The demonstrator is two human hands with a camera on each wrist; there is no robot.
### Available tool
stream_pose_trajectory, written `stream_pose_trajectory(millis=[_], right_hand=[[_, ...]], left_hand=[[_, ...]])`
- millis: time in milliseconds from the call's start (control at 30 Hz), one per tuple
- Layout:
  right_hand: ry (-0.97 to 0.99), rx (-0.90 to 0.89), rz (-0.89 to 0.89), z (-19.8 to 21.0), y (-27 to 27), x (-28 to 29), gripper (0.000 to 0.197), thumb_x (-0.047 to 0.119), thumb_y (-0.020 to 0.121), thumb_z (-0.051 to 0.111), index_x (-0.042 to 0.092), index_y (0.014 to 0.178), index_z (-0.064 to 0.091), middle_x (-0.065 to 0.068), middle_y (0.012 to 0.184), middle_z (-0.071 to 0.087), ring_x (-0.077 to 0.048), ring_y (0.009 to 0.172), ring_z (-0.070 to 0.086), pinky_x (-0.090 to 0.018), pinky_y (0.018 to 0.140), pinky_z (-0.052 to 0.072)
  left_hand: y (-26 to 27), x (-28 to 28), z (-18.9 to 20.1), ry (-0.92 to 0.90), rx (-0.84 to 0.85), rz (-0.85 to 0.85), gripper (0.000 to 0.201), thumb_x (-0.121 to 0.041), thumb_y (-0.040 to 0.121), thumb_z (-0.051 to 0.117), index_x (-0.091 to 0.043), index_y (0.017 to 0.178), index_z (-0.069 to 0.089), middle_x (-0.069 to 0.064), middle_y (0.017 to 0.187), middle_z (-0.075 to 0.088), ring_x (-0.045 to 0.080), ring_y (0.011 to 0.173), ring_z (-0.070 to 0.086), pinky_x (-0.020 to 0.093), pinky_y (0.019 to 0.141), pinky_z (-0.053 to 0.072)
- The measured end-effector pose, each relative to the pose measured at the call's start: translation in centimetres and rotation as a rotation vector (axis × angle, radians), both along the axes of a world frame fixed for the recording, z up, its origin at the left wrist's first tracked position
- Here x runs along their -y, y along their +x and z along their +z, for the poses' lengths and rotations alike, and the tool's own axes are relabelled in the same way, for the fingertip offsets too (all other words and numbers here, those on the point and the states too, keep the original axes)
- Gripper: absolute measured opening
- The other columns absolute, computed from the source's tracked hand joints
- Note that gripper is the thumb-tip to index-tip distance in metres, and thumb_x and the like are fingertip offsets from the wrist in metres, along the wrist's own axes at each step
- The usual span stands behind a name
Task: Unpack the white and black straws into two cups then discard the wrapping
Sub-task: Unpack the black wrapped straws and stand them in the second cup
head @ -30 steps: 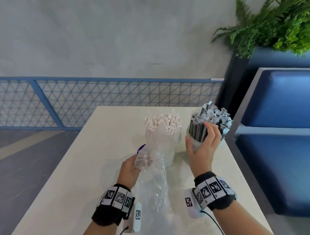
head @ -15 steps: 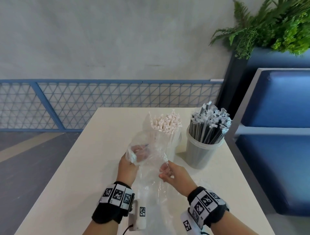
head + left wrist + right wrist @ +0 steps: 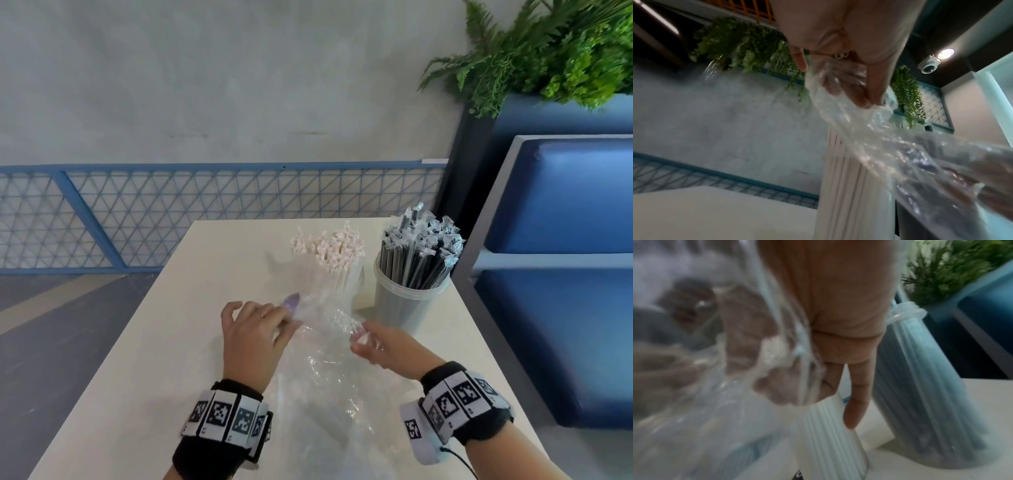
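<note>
White straws (image 3: 330, 255) stand in a clear cup at the table's far middle. Black straws (image 3: 416, 253) fill a second clear cup (image 3: 402, 301) to their right. An empty clear plastic wrapping (image 3: 325, 346) stretches between my hands in front of the cups and trails down over the table towards me. My left hand (image 3: 284, 318), palm down, grips its left end; the left wrist view shows the fingers (image 3: 846, 87) curled into the wrapping (image 3: 869, 129). My right hand (image 3: 363, 339) pinches the right end beside the black-straw cup (image 3: 920, 394), and the white straws (image 3: 828, 434) show below it.
The cream table (image 3: 154, 359) ends close behind the cups. A blue padded bench (image 3: 565, 205) runs along its right side, with a green plant (image 3: 548, 51) above. A blue mesh railing (image 3: 171, 219) stands against the wall beyond the table.
My right hand left the black straws and took the wrapping's right end. My left hand turned palm down, and both hands have brought the wrapping lower.
</note>
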State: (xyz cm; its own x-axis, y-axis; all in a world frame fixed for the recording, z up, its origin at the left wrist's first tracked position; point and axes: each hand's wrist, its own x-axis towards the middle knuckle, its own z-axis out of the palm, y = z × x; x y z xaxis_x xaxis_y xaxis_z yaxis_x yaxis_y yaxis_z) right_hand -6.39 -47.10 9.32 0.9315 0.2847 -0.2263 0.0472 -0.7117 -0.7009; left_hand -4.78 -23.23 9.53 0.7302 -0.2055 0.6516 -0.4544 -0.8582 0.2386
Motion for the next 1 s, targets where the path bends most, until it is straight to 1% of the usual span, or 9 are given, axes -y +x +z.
stream_pose_trajectory(millis=[67, 167, 400, 467, 600, 700, 800, 900, 1000], right_hand=[[0.216, 0.006, -0.101, 0.2, -1.0, 0.6, 0.044, 0.060, 0.082, 0.051, 0.035, 0.117, 0.045, 0.005, 0.094, 0.063, -0.007, 0.080, 0.064, -0.021, 0.080, 0.045], [0.476, -0.061, -0.145, -0.1, -3.0, 1.7, 0.089, 0.086, 0.056, 0.048, 0.045, 0.133, 0.030, 0.014, 0.128, 0.049, -0.001, 0.113, 0.055, -0.023, 0.092, 0.044], [1.056, -0.176, -0.284, -2.3, -6.1, 3.9, 0.099, 0.081, 0.051, 0.064, 0.037, 0.136, 0.039, 0.010, 0.137, 0.051, -0.016, 0.123, 0.053, -0.042, 0.097, 0.046], [1.008, -0.147, -0.314, -2.1, -6.6, 3.9, 0.082, 0.070, 0.060, 0.068, 0.038, 0.132, 0.044, 0.010, 0.132, 0.055, -0.017, 0.118, 0.058, -0.042, 0.093, 0.050], [0.697, 0.006, -0.488, -2.1, -6.4, 3.6, 0.029, 0.006, 0.082, 0.066, 0.015, 0.109, 0.060, -0.012, 0.104, 0.066, -0.018, 0.079, 0.068, -0.032, 0.076, 0.057], [0.645, 0.017, -0.632, -3.2, -6.1, 5.3, 0.036, -0.012, 0.079, 0.060, 0.007, 0.110, 0.061, -0.013, 0.091, 0.071, -0.017, 0.069, 0.065, -0.027, 0.068, 0.057], [0.506, 0.063, -0.717, -3.8, -6.0, 6.5, 0.040, -0.008, 0.081, 0.061, 0.013, 0.114, 0.057, -0.013, 0.104, 0.068, -0.022, 0.079, 0.064, -0.028, 0.071, 0.053], [0.302, 0.227, -0.764, -3.3, -6.1, 6.2, 0.051, 0.018, 0.082, 0.069, 0.025, 0.127, 0.045, 0.003, 0.111, 0.056, -0.021, 0.091, 0.060, -0.027, 0.078, 0.042], [0.253, 0.145, -0.719, -3.0, -6.2, 5.4, 0.033, 0.028, 0.086, 0.063, 0.020, 0.116, 0.054, 0.002, 0.102, 0.065, -0.017, 0.083, 0.063, -0.030, 0.075, 0.044]], left_hand=[[-0.3, 0.1, 0.2, -0.129, -0.141, 0.033, 0.031, -0.050, 0.084, 0.047, -0.026, 0.067, 0.057, -0.012, 0.051, 0.057, 0.011, 0.053, 0.054, 0.024, 0.081, 0.020], [-0.6, -0.1, -0.1, -0.330, -0.262, 0.030, 0.021, -0.033, 0.089, 0.058, -0.020, 0.072, 0.055, -0.008, 0.053, 0.062, 0.015, 0.050, 0.059, 0.032, 0.081, 0.035], [-1.1, 0.1, -1.0, -0.507, -0.398, 0.088, 0.020, -0.024, 0.095, 0.048, -0.012, 0.078, 0.049, -0.006, 0.056, 0.064, 0.011, 0.048, 0.054, 0.028, 0.053, 0.041], [-1.2, 0.2, -1.1, -0.530, -0.429, 0.096, 0.018, -0.022, 0.095, 0.047, -0.013, 0.080, 0.045, -0.002, 0.053, 0.063, 0.012, 0.044, 0.050, 0.029, 0.051, 0.040], [-1.8, 0.7, -1.3, -0.636, -0.532, 0.067, 0.028, -0.027, 0.098, 0.039, -0.008, 0.080, 0.047, 0.006, 0.046, 0.054, 0.010, 0.032, 0.040, 0.029, 0.044, 0.041], [-1.5, 0.4, -2.2, -0.790, -0.638, 0.107, 0.034, -0.024, 0.100, 0.036, -0.003, 0.077, 0.048, 0.005, 0.041, 0.050, 0.011, 0.029, 0.037, 0.021, 0.035, 0.036], [-1.8, 0.4, -3.3, -0.802, -0.756, 0.060, 0.029, -0.016, 0.099, 0.038, -0.002, 0.075, 0.048, 0.006, 0.041, 0.057, 0.015, 0.029, 0.043, 0.020, 0.036, 0.039], [-2.4, 0.9, -4.5, -0.792, -0.835, 0.025, 0.025, -0.010, 0.097, 0.041, -0.002, 0.074, 0.046, 0.008, 0.051, 0.063, 0.017, 0.035, 0.049, 0.025, 0.042, 0.045], [-2.7, 1.0, -5.3, -0.788, -0.953, 0.005, 0.021, -0.005, 0.094, 0.045, -0.003, 0.073, 0.046, 0.012, 0.060, 0.067, 0.017, 0.041, 0.054, 0.026, 0.048, 0.047]])
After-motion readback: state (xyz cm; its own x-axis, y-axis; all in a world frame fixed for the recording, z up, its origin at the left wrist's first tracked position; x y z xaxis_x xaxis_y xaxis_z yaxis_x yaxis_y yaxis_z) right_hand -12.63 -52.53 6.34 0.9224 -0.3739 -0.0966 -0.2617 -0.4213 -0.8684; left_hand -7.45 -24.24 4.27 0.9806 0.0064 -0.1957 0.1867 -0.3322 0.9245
